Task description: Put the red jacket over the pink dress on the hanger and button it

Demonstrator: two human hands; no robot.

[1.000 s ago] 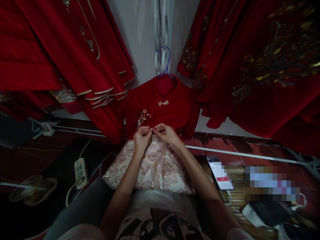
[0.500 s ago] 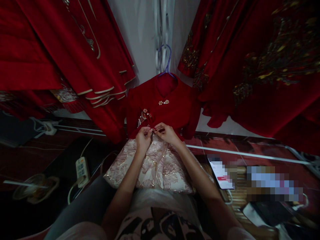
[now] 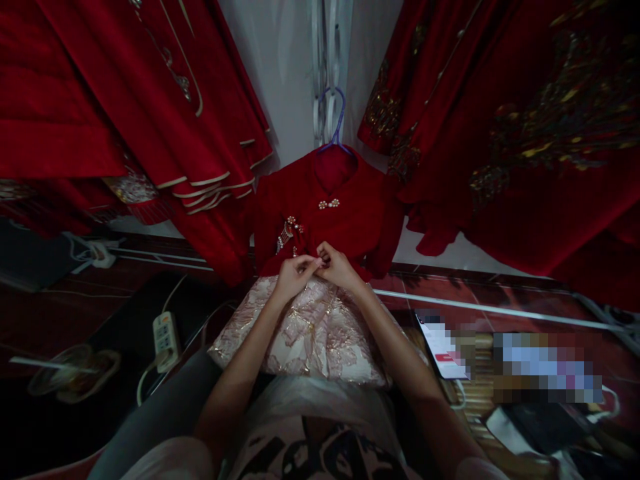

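Note:
A red dress top hangs before me on a blue hanger, with a pale brocade skirt spread below it over my lap. Beaded clasps sit under its collar, and a beaded ornament with dangling strands lies on its left side. At the waist, my left hand pinches with its fingertips against those of my right hand. The right fingers are curled closed too. Whatever lies between the fingertips is too small or hidden to make out.
Red garments hang at left, and more embroidered red garments at right. A power strip and a plastic cup with a straw lie at left. A phone rests on a slatted surface at right.
My left hand has shifted right, its fingertips now meeting my right fingertips slightly right of the former spot. The right fingers have curled in more. The dress stays in place.

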